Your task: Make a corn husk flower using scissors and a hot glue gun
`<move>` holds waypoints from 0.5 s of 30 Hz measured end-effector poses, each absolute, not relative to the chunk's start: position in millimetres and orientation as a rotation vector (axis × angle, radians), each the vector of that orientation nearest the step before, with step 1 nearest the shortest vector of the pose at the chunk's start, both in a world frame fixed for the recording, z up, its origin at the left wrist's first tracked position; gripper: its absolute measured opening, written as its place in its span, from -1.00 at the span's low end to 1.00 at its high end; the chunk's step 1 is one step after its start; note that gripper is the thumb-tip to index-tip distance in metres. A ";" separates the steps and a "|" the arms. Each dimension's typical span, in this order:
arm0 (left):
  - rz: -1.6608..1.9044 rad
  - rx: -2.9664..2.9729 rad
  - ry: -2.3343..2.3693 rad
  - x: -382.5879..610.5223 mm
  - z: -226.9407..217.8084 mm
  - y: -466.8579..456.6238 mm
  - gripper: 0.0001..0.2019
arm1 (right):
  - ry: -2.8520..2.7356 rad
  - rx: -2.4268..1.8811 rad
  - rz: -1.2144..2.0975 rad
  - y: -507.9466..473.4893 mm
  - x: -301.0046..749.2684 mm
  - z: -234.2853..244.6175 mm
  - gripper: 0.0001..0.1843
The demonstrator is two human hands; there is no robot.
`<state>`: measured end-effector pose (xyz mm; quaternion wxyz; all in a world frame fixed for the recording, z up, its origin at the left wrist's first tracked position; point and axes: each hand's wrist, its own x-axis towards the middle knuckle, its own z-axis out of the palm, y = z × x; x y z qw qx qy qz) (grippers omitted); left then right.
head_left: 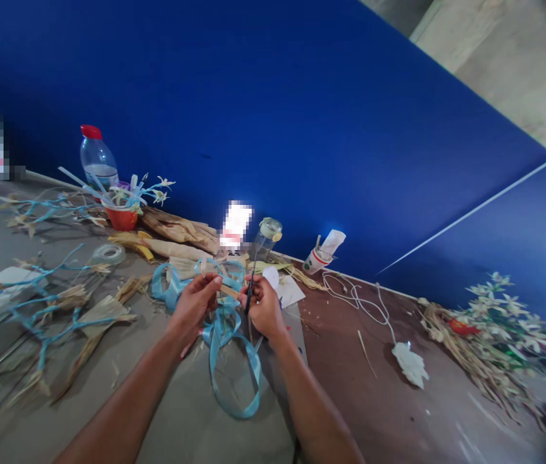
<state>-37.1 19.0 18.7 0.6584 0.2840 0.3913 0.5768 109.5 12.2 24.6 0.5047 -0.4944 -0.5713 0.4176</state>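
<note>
My left hand (199, 298) pinches a narrow tan strip (229, 292), perhaps dried husk, that stretches across toward the other hand. In my right hand (264, 306) is a pair of scissors (249, 296) with dark handles, the blades pointing up and away from me. The strip's far end reaches the fingertips of the right hand; whether they grip it too I cannot tell. Loops of light blue ribbon (259, 380) lie on the table beneath and around both hands. Behind the hands, a white disc (270, 277) rests near a white card (292, 293).
Blue-taped branches (44, 338) with dried husks spread at left, near a tape roll (109, 254). A red cup (122, 216), bottle (99, 158), jar (268, 233) and white cup (316, 260) line the blue partition (273, 116). White flowers (509, 322) lie right, a cord (364, 299) nearer.
</note>
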 end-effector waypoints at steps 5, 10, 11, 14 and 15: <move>1.244 0.861 0.977 -40.5 21.2 18.9 -0.75 | -1.417 -1.240 0.930 14.9 125.7 36.9 -0.60; 1.079 0.981 0.966 -33.7 19.2 16.1 -0.80 | -1.321 -1.230 0.826 15.5 128.0 38.6 -0.59; 1.052 1.000 0.954 -32.4 17.7 15.8 -0.79 | -1.306 -1.230 0.810 15.5 127.3 38.2 -0.59; 0.974 1.018 0.918 -29.9 13.5 15.2 -0.80 | -1.270 -1.219 0.782 15.1 124.5 37.5 -0.59; 0.972 1.004 0.910 -29.6 13.3 14.9 -0.79 | -1.258 -1.213 0.775 14.8 123.3 37.5 -0.59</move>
